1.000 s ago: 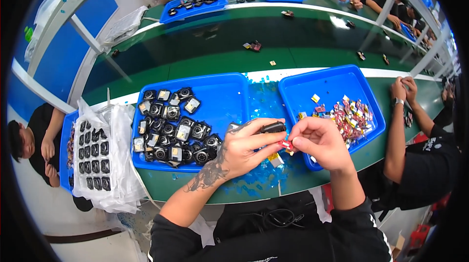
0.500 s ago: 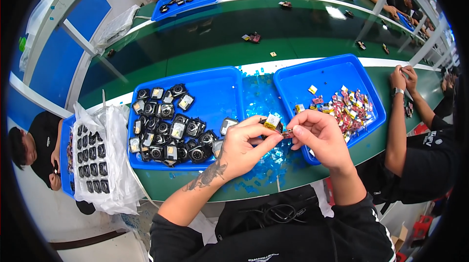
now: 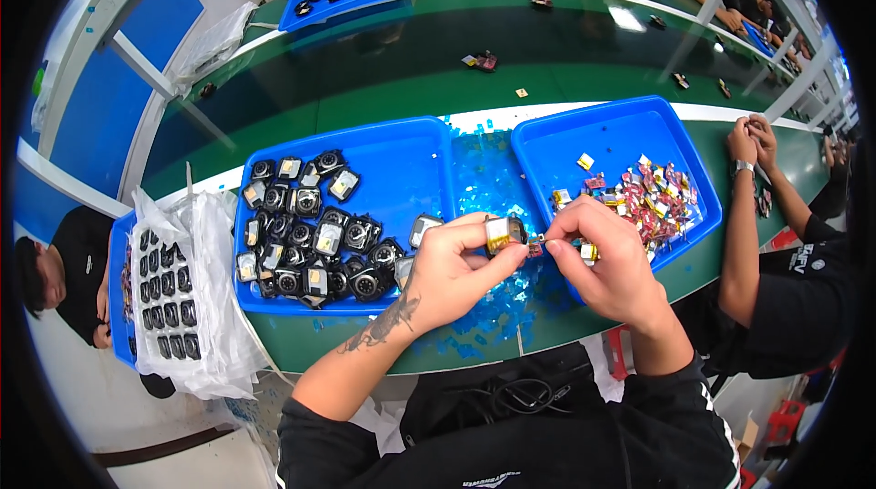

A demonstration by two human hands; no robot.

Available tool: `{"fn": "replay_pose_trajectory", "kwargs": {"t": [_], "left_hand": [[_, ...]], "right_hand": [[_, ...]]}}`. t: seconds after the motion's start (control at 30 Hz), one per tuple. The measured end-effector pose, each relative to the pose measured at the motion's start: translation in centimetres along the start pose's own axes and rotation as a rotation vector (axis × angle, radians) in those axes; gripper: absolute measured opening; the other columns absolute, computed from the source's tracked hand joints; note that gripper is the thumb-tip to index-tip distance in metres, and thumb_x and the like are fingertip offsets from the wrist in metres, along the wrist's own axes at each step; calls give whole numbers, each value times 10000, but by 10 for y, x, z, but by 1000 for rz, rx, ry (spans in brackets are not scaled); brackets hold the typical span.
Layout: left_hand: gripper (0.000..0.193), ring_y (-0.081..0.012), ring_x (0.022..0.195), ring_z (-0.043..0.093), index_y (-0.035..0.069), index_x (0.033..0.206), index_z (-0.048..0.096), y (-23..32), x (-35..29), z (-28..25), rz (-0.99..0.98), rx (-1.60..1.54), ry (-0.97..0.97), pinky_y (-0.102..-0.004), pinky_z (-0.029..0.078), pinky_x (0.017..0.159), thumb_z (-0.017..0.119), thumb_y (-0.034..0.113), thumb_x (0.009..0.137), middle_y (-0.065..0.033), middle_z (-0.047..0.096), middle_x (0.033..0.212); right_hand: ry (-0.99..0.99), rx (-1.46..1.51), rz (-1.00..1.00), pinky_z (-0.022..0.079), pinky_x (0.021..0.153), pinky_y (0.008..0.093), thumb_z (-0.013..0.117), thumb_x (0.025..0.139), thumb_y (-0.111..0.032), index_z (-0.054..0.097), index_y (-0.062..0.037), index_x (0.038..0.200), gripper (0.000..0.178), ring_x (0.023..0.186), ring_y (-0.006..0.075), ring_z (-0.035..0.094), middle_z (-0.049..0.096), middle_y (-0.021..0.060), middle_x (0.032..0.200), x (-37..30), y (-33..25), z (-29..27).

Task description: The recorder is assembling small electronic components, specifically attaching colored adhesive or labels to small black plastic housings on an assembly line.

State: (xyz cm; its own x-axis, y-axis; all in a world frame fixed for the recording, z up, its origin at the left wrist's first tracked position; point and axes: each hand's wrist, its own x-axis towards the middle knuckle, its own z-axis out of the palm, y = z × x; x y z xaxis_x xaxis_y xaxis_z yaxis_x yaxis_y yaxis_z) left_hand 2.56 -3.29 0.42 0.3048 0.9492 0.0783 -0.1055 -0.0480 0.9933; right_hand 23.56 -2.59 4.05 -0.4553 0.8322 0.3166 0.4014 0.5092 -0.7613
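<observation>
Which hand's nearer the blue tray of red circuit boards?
Right. The right hand overlaps the blue tray at its near-left corner; the left hand is outside its left edge.

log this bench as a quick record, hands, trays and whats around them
left hand: holds a silver-and-yellow piece
right hand: fingers at a small red part, grip unclear
left tray: blue; black units, mostly toward its left
right tray: blue; heaped red, silver and yellow parts
between trays: blue scraps
far left: white sheeting under rowed black units
</observation>
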Motion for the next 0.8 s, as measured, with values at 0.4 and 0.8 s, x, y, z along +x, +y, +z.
{"fn": "replay_pose_trajectory", "kwargs": {"t": [0.4, 0.8], "left_hand": [[405, -177, 1077, 618, -22, 1312, 518, 0, 2, -2, 46, -216, -33, -275, 509, 923, 575, -22, 911, -117, 585, 1236], [483, -195, 1193, 559, 21, 1386, 442, 8, -1, -1, 29, -7, -136, -305, 473, 979, 537, -54, 919, -120, 549, 1305]], "right_hand": [[262, 418, 283, 515, 680, 205, 716, 800, 41, 533, -10, 1062, 324, 781, 75, 621, 628, 39, 833, 2, 3, 36], [271, 356, 271, 445, 635, 197, 734, 776, 40, 471, -33, 1030, 372, 695, 52, 566, 594, 11, 758, -1, 6, 36]]}}
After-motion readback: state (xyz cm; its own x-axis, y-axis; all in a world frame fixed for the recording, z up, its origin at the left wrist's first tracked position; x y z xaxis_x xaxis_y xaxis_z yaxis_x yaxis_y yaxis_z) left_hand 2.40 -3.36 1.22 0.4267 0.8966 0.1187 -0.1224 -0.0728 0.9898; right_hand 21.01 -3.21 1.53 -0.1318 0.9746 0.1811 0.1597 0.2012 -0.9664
